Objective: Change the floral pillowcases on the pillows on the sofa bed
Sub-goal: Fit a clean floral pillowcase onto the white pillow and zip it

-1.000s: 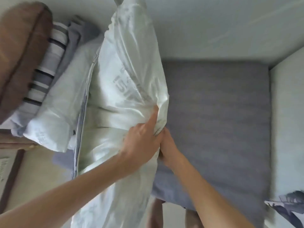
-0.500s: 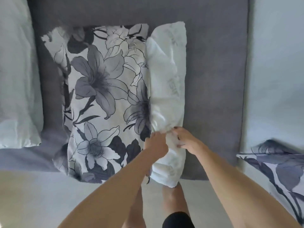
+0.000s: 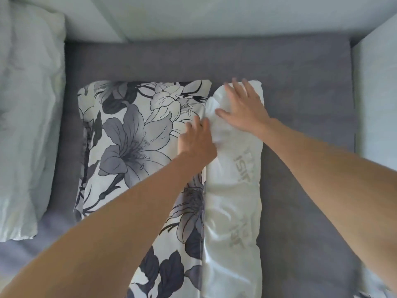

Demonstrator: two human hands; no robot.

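A white pillow (image 3: pixel 234 190) lies lengthwise on the grey sofa bed (image 3: pixel 305 117), its left part inside a floral pillowcase (image 3: pixel 133 143) printed with grey and black lilies. The pillow's right strip, with faint grey lettering, sticks out of the case's open edge. My left hand (image 3: pixel 196 139) sits at that open edge near the far end, its fingers curled on the hem. My right hand (image 3: pixel 242 106) lies flat with spread fingers on the bare far corner of the pillow.
A second bare pale pillow (image 3: pixel 28 108) lies at the left on the sofa bed. The light backrest (image 3: pixel 193 18) runs along the far side and a light armrest (image 3: pixel 376 93) stands at the right. A scrap of floral cloth (image 3: pixel 370 295) shows at the bottom right corner.
The pillow came down from upright and now lies in the floral case. Both hands moved from the near end up to the far end; my right hand let go and spread flat.
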